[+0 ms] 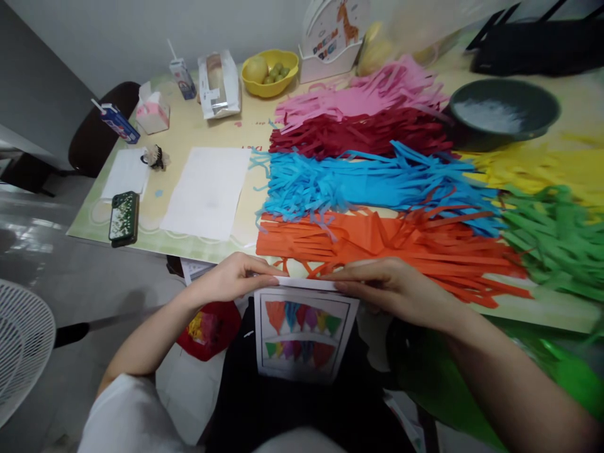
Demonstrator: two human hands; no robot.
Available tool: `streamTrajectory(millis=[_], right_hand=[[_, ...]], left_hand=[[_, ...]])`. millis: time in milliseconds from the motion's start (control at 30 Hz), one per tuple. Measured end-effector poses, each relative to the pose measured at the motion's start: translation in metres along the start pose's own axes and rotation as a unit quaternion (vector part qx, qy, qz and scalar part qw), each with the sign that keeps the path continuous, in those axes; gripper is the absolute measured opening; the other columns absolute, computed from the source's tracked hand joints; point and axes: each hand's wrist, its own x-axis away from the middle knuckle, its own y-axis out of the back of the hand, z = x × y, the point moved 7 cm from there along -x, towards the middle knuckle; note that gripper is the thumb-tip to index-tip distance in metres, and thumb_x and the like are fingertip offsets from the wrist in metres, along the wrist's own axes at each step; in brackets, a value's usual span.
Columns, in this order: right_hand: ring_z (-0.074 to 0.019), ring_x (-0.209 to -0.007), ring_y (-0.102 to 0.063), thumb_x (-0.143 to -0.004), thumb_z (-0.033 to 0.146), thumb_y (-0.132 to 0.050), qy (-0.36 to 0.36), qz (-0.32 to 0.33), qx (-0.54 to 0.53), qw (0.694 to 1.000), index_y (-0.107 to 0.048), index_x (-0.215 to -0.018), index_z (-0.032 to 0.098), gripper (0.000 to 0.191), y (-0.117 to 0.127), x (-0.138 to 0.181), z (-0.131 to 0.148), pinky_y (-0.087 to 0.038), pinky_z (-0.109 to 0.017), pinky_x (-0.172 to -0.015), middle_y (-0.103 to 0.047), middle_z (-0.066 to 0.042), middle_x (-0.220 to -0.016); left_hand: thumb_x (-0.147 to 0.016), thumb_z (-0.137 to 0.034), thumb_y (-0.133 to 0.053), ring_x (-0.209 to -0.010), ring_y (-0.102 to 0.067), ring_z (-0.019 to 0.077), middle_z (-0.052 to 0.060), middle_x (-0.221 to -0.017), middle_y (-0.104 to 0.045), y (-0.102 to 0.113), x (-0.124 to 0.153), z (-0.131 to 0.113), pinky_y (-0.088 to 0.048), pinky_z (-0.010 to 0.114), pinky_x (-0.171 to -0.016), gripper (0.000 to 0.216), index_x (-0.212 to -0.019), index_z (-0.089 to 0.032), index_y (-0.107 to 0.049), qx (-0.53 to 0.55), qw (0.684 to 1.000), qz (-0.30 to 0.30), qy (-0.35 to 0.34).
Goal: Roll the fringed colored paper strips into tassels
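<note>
Between my hands, at the near edge of the table, is a white sheet of paper (306,372) with a printed picture of colourful tassel garlands, its top edge folded over. My left hand (240,275) pinches the fold at its left end. At the right end, my right hand (387,283) grips the same fold, thumb and fingers pressed together. The printed part hangs down over my lap. Just beyond my hands lies fringed orange tissue paper (372,236), with fringed blue tissue paper (372,182) behind it.
Dark red (358,133), pink (358,94), green (552,233) and yellow fringed paper (542,167) cover the table's right side. A dark bowl (533,119) stands behind. Leftward are blank white sheets (207,192) and a phone (123,218). A white fan (21,346) stands at lower left.
</note>
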Motion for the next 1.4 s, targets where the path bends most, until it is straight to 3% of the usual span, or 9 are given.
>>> streamTrajectory(millis=[333, 467, 733, 1067, 1200, 1400], right_hand=[[-0.0205, -0.094, -0.071, -0.096, 0.04, -0.052, 0.03, -0.041, 0.027, 0.998, -0.075, -0.112, 0.025, 0.032, -0.008, 0.003, -0.004, -0.056, -0.028, -0.075, -0.076, -0.007, -0.103], [-0.0212, -0.096, -0.07, -0.097, 0.042, -0.05, 0.027, -0.031, 0.009, 0.999, -0.074, -0.114, 0.023, 0.034, -0.012, 0.0, -0.011, -0.055, -0.03, -0.079, -0.075, -0.008, -0.105], [-0.0198, -0.091, -0.069, -0.096, 0.044, -0.05, 0.011, -0.02, -0.018, 1.0, -0.074, -0.113, 0.021, 0.037, -0.013, -0.007, -0.019, -0.052, -0.029, -0.075, -0.074, -0.008, -0.101], [-0.0187, -0.104, -0.067, -0.1, 0.038, -0.047, 0.086, 0.037, 0.021, 0.995, -0.07, -0.123, 0.025, 0.035, -0.013, 0.0, -0.006, -0.053, -0.03, -0.089, -0.072, -0.008, -0.115], [-0.0193, -0.095, -0.069, -0.096, 0.04, -0.052, 0.114, 0.02, 0.057, 0.992, -0.065, -0.13, 0.025, 0.039, -0.016, 0.005, -0.005, -0.056, -0.03, -0.082, -0.073, -0.009, -0.11], [-0.0211, -0.097, -0.07, -0.098, 0.027, -0.049, 0.127, -0.07, 0.066, 0.987, -0.069, -0.123, 0.025, 0.032, -0.023, -0.001, 0.006, -0.057, -0.031, -0.078, -0.074, -0.009, -0.107]], left_hand=[[-0.096, -0.031, -0.054, -0.093, -0.068, 0.0184, 0.01, -0.106, -0.074, -0.004, 0.008, 0.009, -0.049, 0.026, -0.082, 0.032, -0.119, -0.019, -0.071, -0.028, 0.998, -0.027, -0.043], [-0.097, -0.031, -0.052, -0.09, -0.066, 0.0169, 0.01, -0.103, -0.073, -0.005, 0.009, 0.012, -0.047, 0.025, -0.08, 0.033, -0.122, -0.02, -0.07, -0.022, 0.996, -0.049, -0.066], [-0.095, -0.033, -0.055, -0.089, -0.066, 0.0179, 0.011, -0.101, -0.073, -0.005, 0.003, 0.018, -0.048, 0.025, -0.075, 0.032, -0.115, -0.017, -0.073, -0.001, 0.997, -0.06, -0.04], [-0.093, -0.027, -0.059, -0.096, -0.069, 0.0178, 0.011, -0.103, -0.075, -0.007, 0.012, 0.007, -0.052, 0.026, -0.085, 0.025, -0.11, -0.018, -0.075, -0.049, 0.985, -0.086, -0.138], [-0.09, -0.026, -0.063, -0.095, -0.07, 0.0181, 0.01, -0.105, -0.076, -0.012, 0.018, 0.017, -0.053, 0.027, -0.085, 0.024, -0.111, -0.02, -0.074, -0.051, 0.979, -0.139, -0.137], [-0.084, -0.025, -0.071, -0.085, -0.07, 0.0174, 0.009, -0.092, -0.075, -0.011, 0.035, 0.03, -0.055, 0.026, -0.076, 0.017, -0.099, -0.018, -0.077, 0.036, 0.951, -0.282, -0.117]])
